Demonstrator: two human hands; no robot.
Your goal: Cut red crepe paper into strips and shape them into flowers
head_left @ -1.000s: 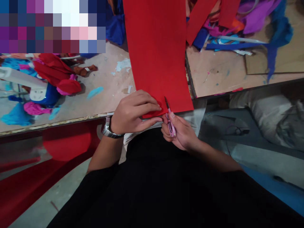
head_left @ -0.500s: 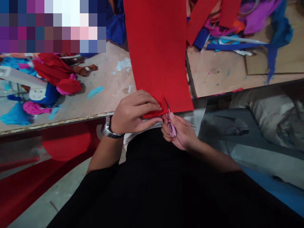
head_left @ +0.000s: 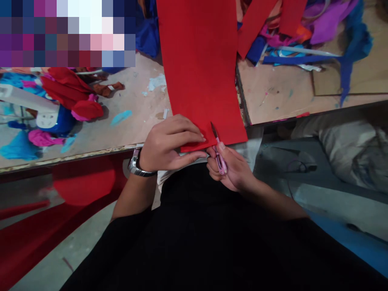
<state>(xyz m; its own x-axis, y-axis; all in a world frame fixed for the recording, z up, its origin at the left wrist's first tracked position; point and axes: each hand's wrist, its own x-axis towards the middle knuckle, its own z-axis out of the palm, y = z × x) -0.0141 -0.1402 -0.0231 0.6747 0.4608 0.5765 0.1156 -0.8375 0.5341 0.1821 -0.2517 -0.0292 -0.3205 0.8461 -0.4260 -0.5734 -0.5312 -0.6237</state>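
Note:
A wide red fabric strip point(head_left: 200, 60) runs over the table toward me, its near end at the table's front edge. My left hand point(head_left: 172, 141), with a metal watch at the wrist, is closed on the near edge of this fabric. Its fingers lie curled on top and the thumb is along the edge. My right hand point(head_left: 232, 165) is wrapped round pink thread snips point(head_left: 220, 158). Their dark pointed blades lie over the red fabric, just right of my left fingertips. Whether the tip touches the cloth I cannot tell.
On the left of the table point(head_left: 136, 105) lie fabric scraps point(head_left: 69, 91) and a white power strip point(head_left: 48, 117). More coloured scraps point(head_left: 330, 24) are heaped at the right, beside a cardboard sheet point(head_left: 360, 79). Red cloth point(head_left: 85, 182) hangs below the table at left.
The snips have turned slightly in my right hand, and their blades now show broader, pointing up over the cloth. My left hand has hardly moved.

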